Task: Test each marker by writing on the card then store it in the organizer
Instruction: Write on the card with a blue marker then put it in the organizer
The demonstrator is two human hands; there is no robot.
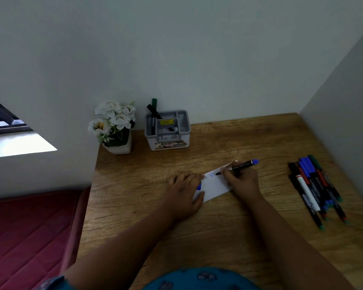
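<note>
Fingers [225,170] round one marker [239,165] — one card [215,185]

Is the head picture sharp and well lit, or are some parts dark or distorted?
Head view: dim overall, with bright daylight at the window; wide-angle bending at the edges; the writing on the card is soft and hardly legible; the markers at right look dark.

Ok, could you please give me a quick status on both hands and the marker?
Right hand writing with blue marker on card. Left hand pins card, blue cap under its fingers. Organizer unobstructed.
</note>
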